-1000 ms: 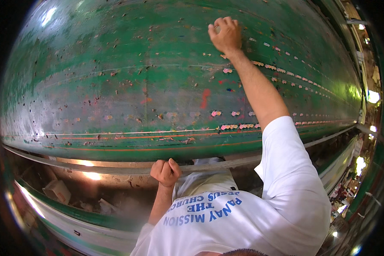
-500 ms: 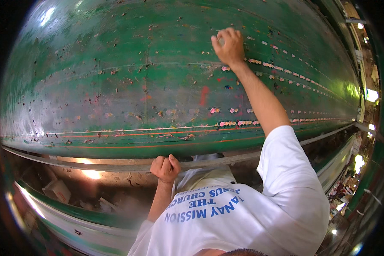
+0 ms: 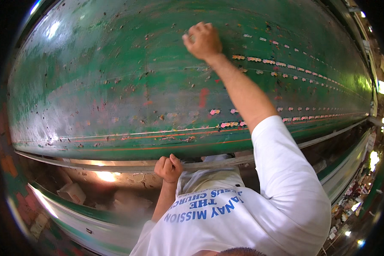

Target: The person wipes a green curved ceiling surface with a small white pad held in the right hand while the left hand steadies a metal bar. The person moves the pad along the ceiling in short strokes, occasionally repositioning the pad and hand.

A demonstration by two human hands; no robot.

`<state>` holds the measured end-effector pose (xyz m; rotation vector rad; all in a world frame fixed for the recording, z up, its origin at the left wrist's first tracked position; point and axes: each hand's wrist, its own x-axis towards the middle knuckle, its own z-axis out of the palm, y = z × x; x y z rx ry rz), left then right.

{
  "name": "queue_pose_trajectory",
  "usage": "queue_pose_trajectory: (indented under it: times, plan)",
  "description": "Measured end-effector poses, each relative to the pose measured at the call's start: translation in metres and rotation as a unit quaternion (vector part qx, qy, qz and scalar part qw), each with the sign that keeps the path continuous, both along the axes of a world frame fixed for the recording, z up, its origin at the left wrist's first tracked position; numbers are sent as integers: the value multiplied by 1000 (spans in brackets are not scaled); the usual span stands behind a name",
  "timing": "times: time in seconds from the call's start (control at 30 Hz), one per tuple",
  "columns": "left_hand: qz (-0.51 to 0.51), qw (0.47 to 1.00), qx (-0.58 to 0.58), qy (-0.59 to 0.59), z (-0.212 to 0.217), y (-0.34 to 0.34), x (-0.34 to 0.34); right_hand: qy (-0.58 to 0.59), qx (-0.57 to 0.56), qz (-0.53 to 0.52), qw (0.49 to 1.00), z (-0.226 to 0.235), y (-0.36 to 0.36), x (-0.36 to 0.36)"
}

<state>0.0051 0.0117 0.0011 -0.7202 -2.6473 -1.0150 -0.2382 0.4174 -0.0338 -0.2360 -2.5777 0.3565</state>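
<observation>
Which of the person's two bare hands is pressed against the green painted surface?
The right hand, raised with its arm stretched up onto the scuffed green painted surface; the left hand grips the lower metal edge instead.

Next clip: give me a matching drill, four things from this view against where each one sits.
Things:
1. right hand
2. left hand
3. worn green painted metal panel
4. white short sleeve

Places:
A. clenched at the panel's lower edge
B. fills the upper part of the view
C. raised high, fist pressed to the panel
D. on the raised arm, lower right

Pairs: 1-C, 2-A, 3-B, 4-D
</observation>
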Motion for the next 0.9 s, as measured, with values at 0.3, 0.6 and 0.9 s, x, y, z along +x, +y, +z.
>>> queue_pose_trajectory:
  times: [0.3,0.6,0.9]
  plan:
    - [56,997,-50,-27,-8,-2,3,-15,-40,157,987,12,-43,88]
    - [57,997,-49,-20,-4,7,1,-59,12,12,998,11,110,84]
    - [75,991,-110,-28,-4,5,1,-75,-13,10,997,11,47,115]
